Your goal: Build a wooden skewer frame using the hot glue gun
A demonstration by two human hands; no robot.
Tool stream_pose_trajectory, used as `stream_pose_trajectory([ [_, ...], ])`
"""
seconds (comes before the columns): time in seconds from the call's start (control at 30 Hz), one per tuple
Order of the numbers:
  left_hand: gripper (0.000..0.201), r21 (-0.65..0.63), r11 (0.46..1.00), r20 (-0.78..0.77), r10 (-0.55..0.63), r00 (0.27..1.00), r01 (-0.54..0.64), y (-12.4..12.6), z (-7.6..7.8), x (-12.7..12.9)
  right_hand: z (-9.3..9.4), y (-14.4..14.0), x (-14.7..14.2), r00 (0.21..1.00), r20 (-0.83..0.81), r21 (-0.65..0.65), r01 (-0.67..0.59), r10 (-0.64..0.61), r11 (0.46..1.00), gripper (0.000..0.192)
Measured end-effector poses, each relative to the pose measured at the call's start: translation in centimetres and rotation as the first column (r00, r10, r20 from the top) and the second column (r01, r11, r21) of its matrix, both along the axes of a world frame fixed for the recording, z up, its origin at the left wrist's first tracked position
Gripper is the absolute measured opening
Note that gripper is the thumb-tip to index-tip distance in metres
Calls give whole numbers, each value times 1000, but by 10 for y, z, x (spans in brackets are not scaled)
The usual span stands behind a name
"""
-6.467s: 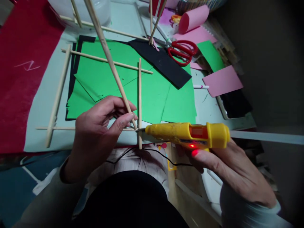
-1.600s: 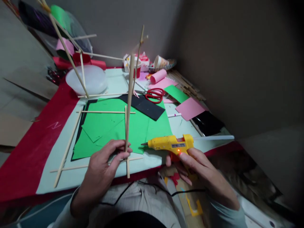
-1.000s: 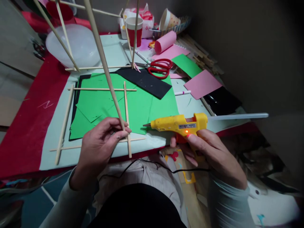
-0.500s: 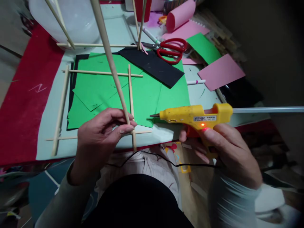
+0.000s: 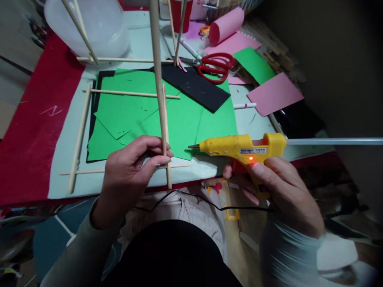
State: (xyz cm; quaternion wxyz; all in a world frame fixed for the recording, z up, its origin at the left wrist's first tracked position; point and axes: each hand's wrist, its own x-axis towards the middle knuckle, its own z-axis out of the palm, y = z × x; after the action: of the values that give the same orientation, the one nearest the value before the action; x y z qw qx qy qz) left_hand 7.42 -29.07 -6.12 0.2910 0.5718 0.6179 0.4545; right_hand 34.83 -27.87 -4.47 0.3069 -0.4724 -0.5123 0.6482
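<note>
My left hand (image 5: 133,173) pinches the lower end of a wooden stick (image 5: 158,79) that stands nearly upright. Its foot meets the near right corner of a frame of thin wooden sticks (image 5: 80,137) lying flat; my fingertips partly hide the joint. In my right hand (image 5: 284,191) is a yellow hot glue gun (image 5: 230,144), its red light on and a long clear glue stick (image 5: 332,141) jutting from its back. The gun's metal nozzle points left, apart from the upright stick. Green sheets (image 5: 119,119) lie beneath the frame.
Red-handled scissors (image 5: 217,67) rest by a black paper piece (image 5: 194,87). A second stick structure (image 5: 128,60) stands farther back near a clear plastic tub (image 5: 89,32). Pink paper (image 5: 275,93) and a marker (image 5: 244,106) lie right. The gun's black cord (image 5: 227,208) hangs across my lap.
The upright stick has swung from leaning left to nearly vertical in my left hand. My right hand and the glue gun have shifted slightly left in view.
</note>
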Motion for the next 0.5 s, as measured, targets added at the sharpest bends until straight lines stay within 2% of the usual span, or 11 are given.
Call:
stream_pose_trajectory([
  [0.23, 11, 37, 995, 3, -93, 996, 93, 2, -1, -3, 5, 0, 0, 999, 38, 18, -20, 20, 1000, 30],
  [0.5, 8, 18, 996, 1, -83, 997, 82, 0, 6, -1, 5, -1, -2, 997, 48, 3, -58, 58, 998, 34],
])
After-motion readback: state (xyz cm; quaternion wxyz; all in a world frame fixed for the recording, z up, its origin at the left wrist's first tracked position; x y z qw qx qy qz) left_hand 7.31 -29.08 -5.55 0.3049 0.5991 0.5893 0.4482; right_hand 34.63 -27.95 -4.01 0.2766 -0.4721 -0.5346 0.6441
